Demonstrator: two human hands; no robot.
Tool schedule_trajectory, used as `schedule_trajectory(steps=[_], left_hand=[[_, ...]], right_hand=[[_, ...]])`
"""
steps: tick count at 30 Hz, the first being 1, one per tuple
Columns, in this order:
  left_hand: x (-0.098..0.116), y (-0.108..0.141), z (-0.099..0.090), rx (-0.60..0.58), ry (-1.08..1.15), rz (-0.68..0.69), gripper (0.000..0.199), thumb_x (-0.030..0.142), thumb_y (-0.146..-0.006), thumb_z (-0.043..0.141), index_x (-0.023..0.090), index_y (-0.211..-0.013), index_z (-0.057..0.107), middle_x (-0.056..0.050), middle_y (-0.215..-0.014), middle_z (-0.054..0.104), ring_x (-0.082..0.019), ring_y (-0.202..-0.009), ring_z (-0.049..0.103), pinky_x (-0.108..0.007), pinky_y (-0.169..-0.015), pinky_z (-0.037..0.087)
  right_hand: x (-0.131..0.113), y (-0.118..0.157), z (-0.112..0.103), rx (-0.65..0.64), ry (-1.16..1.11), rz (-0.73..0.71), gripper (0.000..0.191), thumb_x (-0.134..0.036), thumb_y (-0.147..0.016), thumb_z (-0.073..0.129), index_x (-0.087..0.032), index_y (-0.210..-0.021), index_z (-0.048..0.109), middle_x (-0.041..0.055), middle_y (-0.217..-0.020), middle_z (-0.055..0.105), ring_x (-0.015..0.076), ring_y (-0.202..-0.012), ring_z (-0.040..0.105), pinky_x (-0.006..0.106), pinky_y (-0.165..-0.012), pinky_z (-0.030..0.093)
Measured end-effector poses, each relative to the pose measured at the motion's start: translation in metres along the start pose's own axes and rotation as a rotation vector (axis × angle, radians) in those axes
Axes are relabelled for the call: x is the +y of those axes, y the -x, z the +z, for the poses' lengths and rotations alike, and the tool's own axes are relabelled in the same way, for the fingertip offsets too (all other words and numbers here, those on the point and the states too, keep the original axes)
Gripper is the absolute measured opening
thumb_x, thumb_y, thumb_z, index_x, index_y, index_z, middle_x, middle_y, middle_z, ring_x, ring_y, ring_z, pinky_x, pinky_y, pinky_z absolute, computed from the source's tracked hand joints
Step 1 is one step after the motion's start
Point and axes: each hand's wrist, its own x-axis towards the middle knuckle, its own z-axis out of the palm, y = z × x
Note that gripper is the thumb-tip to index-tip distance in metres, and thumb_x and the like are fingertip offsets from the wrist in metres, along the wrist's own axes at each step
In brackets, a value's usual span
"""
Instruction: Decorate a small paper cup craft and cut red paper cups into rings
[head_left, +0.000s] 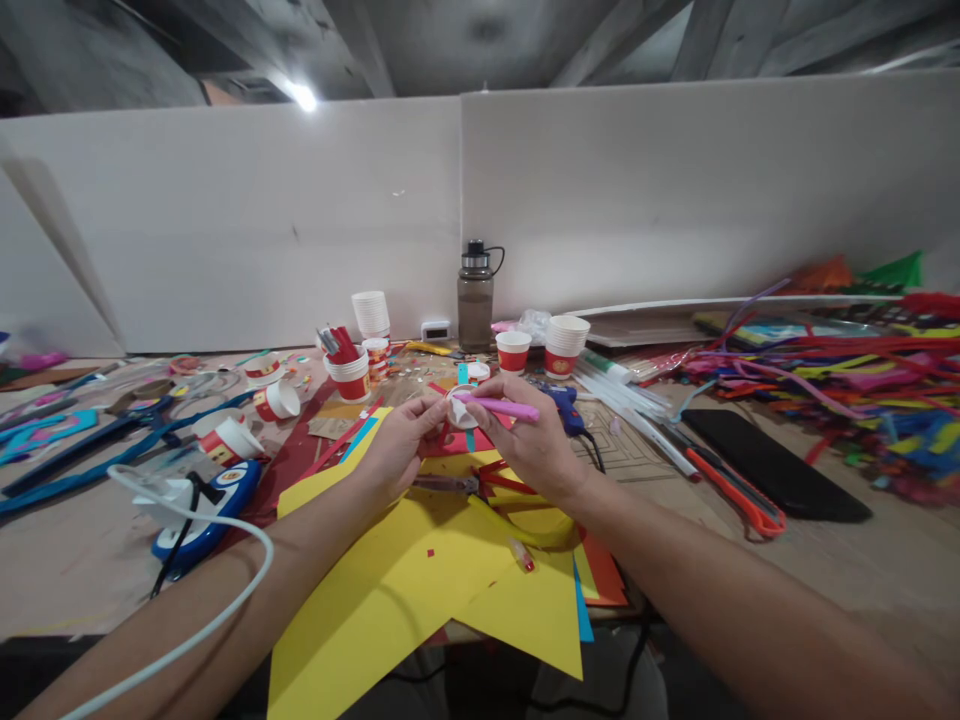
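Note:
My left hand (401, 445) pinches the edge of a small white round paper piece (459, 412), which looks like a cup bottom. Red and teal paper strips stick out around it. My right hand (536, 440) has its fingers closed round a pink pen-shaped tool (506, 407). Its left end meets or overlaps the white piece; the exact tip is too small to make out. Below both hands, yellow-handled pliers (454, 484) rest on yellow paper sheets (397, 570), beside red strips. A small clear cap with a red end (523, 556) lies there too.
White-and-red paper cups (566, 348) and a dark bottle (475, 300) stand behind my hands. Right are a blue glue gun (564, 408), an orange cutter (735, 490), a black phone (772, 465) and colourful strips. Left, a blue power strip (214, 520) and white cable (266, 560) cross near my forearm.

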Motion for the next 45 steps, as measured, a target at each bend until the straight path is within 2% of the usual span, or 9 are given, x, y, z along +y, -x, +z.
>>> schedule_trajectory(steps=[7, 19, 36, 45], left_hand=[[-0.0009, -0.0018, 0.0003, -0.008, 0.021, -0.011, 0.028, 0.037, -0.068, 0.074, 0.012, -0.080, 0.066, -0.003, -0.070, 0.061, -0.008, -0.060, 0.053, -0.020, -0.058, 0.043], [-0.0017, -0.0025, -0.0013, -0.016, 0.014, -0.026, 0.028, 0.038, -0.068, 0.074, 0.013, -0.080, 0.067, -0.002, -0.067, 0.060, -0.007, -0.056, 0.051, -0.019, -0.054, 0.042], [-0.0009, -0.0004, -0.0002, -0.021, -0.004, -0.013, 0.028, 0.039, -0.069, 0.073, 0.013, -0.079, 0.067, -0.003, -0.071, 0.062, -0.008, -0.060, 0.053, -0.021, -0.058, 0.044], [-0.0003, 0.0002, 0.0005, -0.022, -0.001, -0.017, 0.026, 0.037, -0.071, 0.072, 0.013, -0.078, 0.066, -0.003, -0.072, 0.063, -0.008, -0.061, 0.054, -0.021, -0.060, 0.044]], right_hand=[[0.0022, 0.0009, 0.0007, 0.000, 0.008, -0.005, 0.015, -0.035, -0.085, 0.059, -0.020, -0.089, 0.061, 0.0048, -0.088, 0.064, 0.0171, -0.081, 0.057, 0.031, -0.074, 0.046], [0.0003, -0.0002, 0.0011, 0.004, 0.024, -0.015, 0.014, -0.034, -0.086, 0.058, -0.020, -0.088, 0.060, 0.0053, -0.086, 0.064, 0.0177, -0.081, 0.058, 0.032, -0.074, 0.046], [0.0018, 0.0010, 0.0011, -0.009, 0.029, -0.024, 0.017, -0.036, -0.086, 0.057, -0.021, -0.091, 0.061, 0.0051, -0.088, 0.065, 0.0183, -0.084, 0.059, 0.033, -0.077, 0.046], [0.0007, 0.0002, 0.0015, -0.001, 0.046, -0.044, 0.013, -0.033, -0.086, 0.056, -0.020, -0.088, 0.060, 0.0047, -0.085, 0.064, 0.0173, -0.080, 0.058, 0.032, -0.074, 0.045]])
